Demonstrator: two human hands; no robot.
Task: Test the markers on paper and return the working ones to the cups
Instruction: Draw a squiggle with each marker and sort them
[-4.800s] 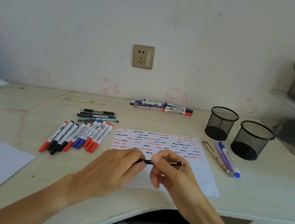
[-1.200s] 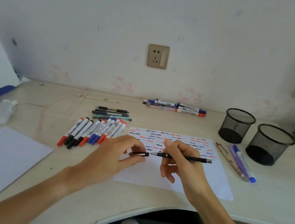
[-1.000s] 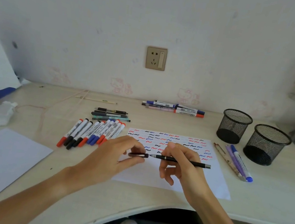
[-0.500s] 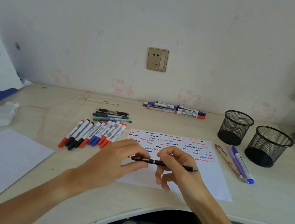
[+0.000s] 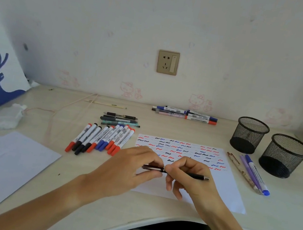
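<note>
Pinching a black pen [image 5: 195,176] at opposite ends, left hand [image 5: 127,168] and right hand [image 5: 193,179] hold it level above the marked paper [image 5: 230,190].

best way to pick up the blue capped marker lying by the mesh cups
Grip the blue capped marker at mid-barrel, coming straight down from above with finger and thumb across its width. It lies flat on the desk, and the purple pen lies tight along its left, so a side approach from there is blocked. The nearer mesh cup crowds its far end, so keep to the middle.
</note>
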